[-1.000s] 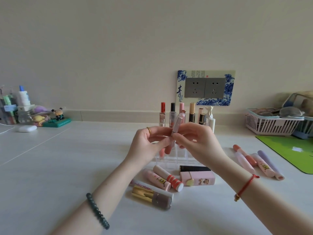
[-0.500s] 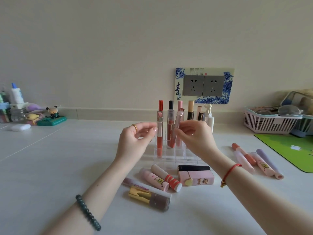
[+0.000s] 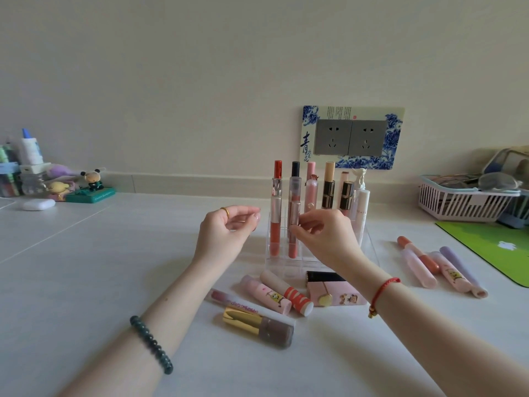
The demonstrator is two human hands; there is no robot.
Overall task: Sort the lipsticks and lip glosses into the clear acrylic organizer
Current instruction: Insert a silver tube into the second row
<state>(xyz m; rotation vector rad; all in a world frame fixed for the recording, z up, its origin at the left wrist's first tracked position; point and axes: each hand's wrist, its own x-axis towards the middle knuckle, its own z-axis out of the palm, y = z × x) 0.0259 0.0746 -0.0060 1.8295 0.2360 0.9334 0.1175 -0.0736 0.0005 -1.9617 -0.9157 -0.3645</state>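
At the clear organizer (image 3: 369,242), right hand (image 3: 326,236) grip clamped on a standing lip gloss (image 3: 294,213); left hand (image 3: 226,230) grip apart, empty.

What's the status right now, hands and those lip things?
Left hand empty, open, beside organizer. Right hand pinching a clear-capped gloss tube standing in a slot. Loose tubes on table in front; nothing blocking.

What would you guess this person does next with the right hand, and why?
Probably let go of the pale tube and withdraw. The right hand pinches it while it stands upright in the clear organizer, apparently seated. The left hand is empty, and lipsticks still lie on the table.
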